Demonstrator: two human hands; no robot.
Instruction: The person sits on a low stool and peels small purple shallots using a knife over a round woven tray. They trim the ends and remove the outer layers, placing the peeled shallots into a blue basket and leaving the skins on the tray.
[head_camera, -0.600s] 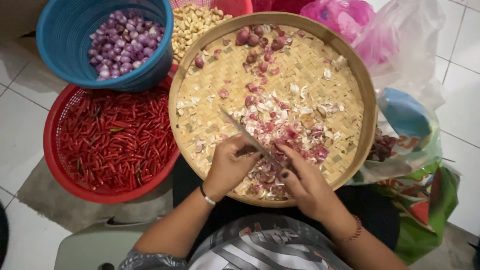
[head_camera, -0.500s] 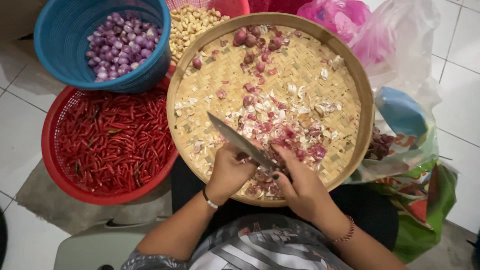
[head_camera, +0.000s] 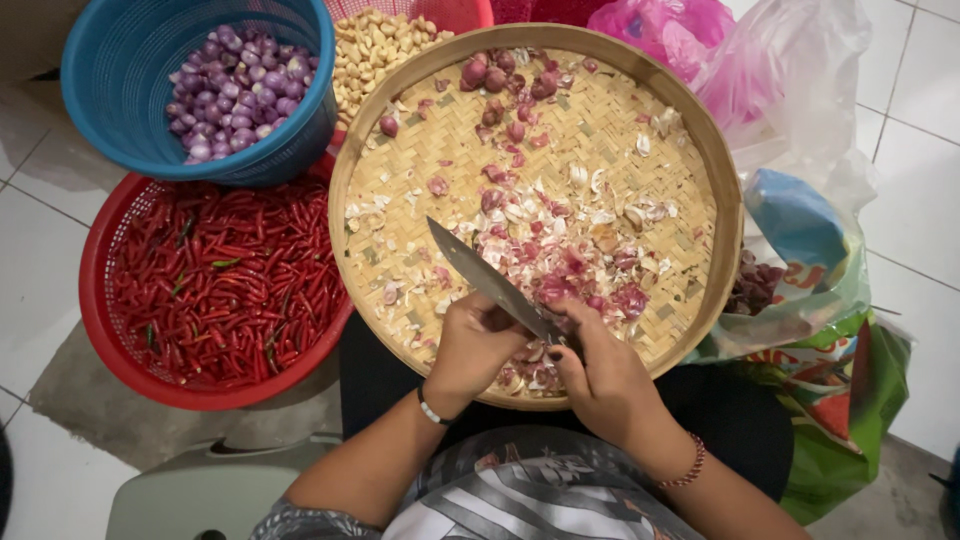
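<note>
**Head view: knife work over the woven tray**

Landmark: round woven tray (head_camera: 700, 150), resting on the person's lap. Contents: loose papery skins and pink-purple peel scraps across the middle; a small cluster of whole shallots (head_camera: 500, 75) at the far rim.

Right hand (head_camera: 600, 375), at the tray's near rim: fingers clenched around the handle of a knife (head_camera: 485, 275); blade angles up and away toward the tray's centre.

Left hand (head_camera: 475, 340), also at the near rim, touching the blade's base: fingers curled closed. What they grip is hidden; cannot tell.

Beyond the tray's far-left rim: blue basket (head_camera: 110, 100) holding peeled purple shallots. Left of the tray: red basket (head_camera: 100, 300) full of red chillies. At the far rim: a red container of pale peeled garlic cloves (head_camera: 380, 45). Right of the tray: plastic bags (head_camera: 800, 230).
</note>
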